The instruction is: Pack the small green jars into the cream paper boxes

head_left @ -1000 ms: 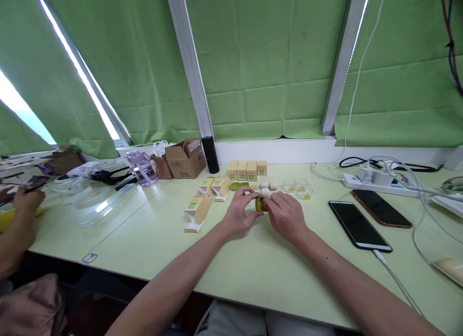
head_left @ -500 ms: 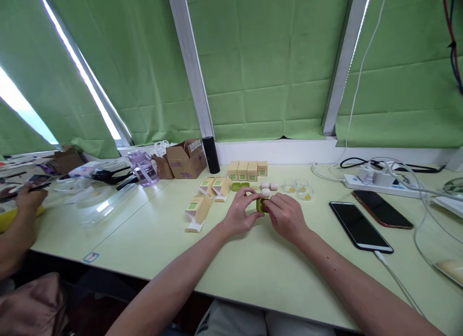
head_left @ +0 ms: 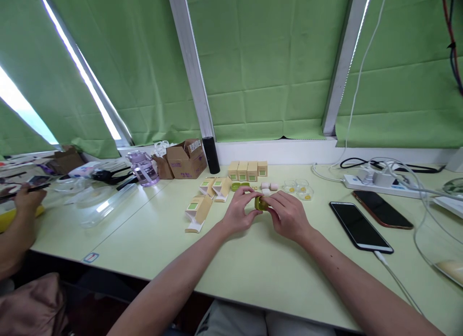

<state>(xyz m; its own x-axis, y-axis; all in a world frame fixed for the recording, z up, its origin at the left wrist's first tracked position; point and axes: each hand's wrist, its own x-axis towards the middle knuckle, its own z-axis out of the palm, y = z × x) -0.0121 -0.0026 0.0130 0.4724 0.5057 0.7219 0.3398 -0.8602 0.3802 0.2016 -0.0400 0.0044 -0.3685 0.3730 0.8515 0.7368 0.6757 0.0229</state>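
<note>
In the head view, a small green case (head_left: pixel 260 203) is held over the table between my two hands. My left hand (head_left: pixel 238 211) pinches its left side between thumb and fingers. My right hand (head_left: pixel 288 216) grips its right side, and those fingertips hide part of it. Just behind my hands lie more green pieces (head_left: pixel 238 186) and a few small white cylinders (head_left: pixel 273 186). Clear round plastic pieces (head_left: pixel 306 193) with yellow spots rest to the right of these. Several opened cardboard boxes (head_left: pixel 201 208) with green labels lie left of my left hand.
Several closed small boxes (head_left: pixel 248 171) stand in a row behind. Two phones (head_left: pixel 361 226) and a power strip (head_left: pixel 387 182) with cables are at right. A black cylinder (head_left: pixel 211 155), a brown carton (head_left: pixel 186 160) and a purple bottle (head_left: pixel 142 169) stand back left. Another person's hand (head_left: pixel 29 201) works far left.
The green case has turned in my fingers and shifted slightly left; its dark interior no longer shows. My right hand has moved a little with it. The boxes and other pieces are unmoved.
</note>
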